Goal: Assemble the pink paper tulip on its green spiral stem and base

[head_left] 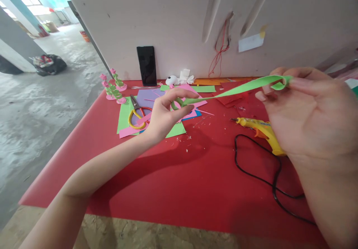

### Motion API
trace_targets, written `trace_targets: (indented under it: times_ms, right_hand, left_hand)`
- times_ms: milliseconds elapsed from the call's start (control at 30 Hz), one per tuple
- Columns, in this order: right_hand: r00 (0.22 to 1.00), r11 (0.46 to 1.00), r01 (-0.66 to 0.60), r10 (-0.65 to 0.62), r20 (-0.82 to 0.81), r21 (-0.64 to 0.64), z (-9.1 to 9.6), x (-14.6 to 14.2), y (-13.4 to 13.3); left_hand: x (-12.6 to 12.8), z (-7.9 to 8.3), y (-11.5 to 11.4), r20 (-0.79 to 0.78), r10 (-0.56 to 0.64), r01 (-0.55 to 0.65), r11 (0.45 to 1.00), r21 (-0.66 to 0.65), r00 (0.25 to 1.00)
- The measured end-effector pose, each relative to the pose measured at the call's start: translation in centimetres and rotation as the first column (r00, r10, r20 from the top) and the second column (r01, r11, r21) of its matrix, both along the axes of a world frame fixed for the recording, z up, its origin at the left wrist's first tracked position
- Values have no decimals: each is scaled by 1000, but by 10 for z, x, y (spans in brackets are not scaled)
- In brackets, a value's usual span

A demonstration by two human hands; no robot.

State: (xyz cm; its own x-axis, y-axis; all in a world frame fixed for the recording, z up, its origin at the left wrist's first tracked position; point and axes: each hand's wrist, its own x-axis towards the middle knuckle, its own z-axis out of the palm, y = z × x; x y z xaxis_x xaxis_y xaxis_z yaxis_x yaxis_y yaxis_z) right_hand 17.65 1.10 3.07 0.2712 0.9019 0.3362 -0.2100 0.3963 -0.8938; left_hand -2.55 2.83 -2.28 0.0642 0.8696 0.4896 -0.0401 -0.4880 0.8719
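Note:
A long green foam strip (232, 90) stretches between both hands above the red table (173, 174). My left hand (165, 114) pinches its curled left end over a pile of coloured foam sheets (156, 109). Close to the camera, my right hand (304, 111) pinches the strip's folded right end between thumb and fingers. A yellow glue gun (261, 129) lies on the table under my right hand, its black cord (260, 174) looping toward the table's front.
Yellow-handled scissors (137, 113) lie on the sheets beside my left hand. Small green-and-pink foam trees (113, 88) stand at the table's back left. A black phone (147, 65) leans on the wall (173, 18). Paper scraps litter the table's middle.

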Motion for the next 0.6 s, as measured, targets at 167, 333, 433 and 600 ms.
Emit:
trace_targets:
  times_ms: [167,333,433,600]
  right_hand:
    - [999,998,-36,35,30,42,-3,-3,-1]
    - [1000,999,-18,17,21,45,-2,-3,-2]
    - [1000,998,-17,15,18,59,-1,-1,-3]
    - [1000,994,14,-13,-9,113,0,0,-3]
  left_hand:
    - [-3,0,3,41,25,-24,999,-27,999]
    - [-5,2,4,-266,309,-225,926,302,913]
    - [-9,4,8,-393,446,-248,853,459,804]
    - [-15,1,16,-462,490,-238,832,502,739]
